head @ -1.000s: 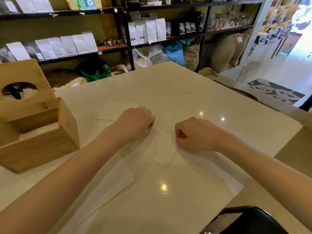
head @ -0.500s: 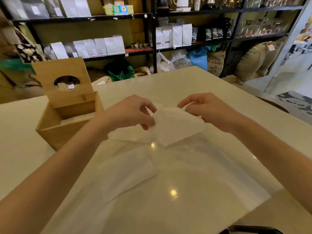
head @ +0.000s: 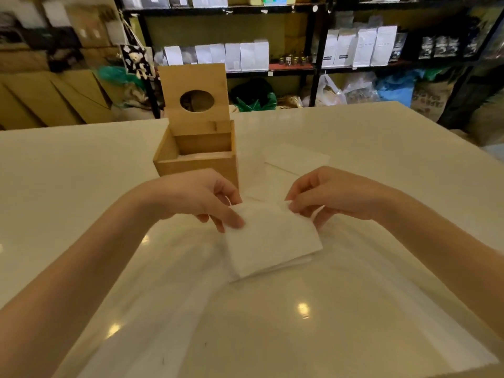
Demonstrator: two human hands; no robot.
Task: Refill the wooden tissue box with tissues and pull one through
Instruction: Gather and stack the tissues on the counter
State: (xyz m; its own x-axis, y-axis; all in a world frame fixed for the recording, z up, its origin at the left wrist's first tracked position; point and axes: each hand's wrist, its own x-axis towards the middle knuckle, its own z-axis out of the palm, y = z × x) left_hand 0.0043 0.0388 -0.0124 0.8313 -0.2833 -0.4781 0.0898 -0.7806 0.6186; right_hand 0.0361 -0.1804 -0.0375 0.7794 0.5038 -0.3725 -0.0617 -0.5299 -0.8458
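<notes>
A wooden tissue box (head: pixel 196 162) stands on the white table, its hinged lid (head: pixel 195 98) raised upright, showing a round hole. White tissues lie low inside the box. My left hand (head: pixel 196 199) pinches the top left corner of a folded white tissue stack (head: pixel 272 238). My right hand (head: pixel 327 195) pinches its top right corner. The stack hangs lifted above the table, just in front and right of the box.
More flat white tissues (head: pixel 294 159) lie on the white table (head: pixel 68 186) to the right of the box. Clear plastic wrap (head: pixel 272 323) spreads across the near table. Dark shelves (head: pixel 272 66) with white bags stand behind.
Both hands went from fists pressing the tissues on the table to lifting a folded stack by its corners. The view swung left, bringing the box to the centre.
</notes>
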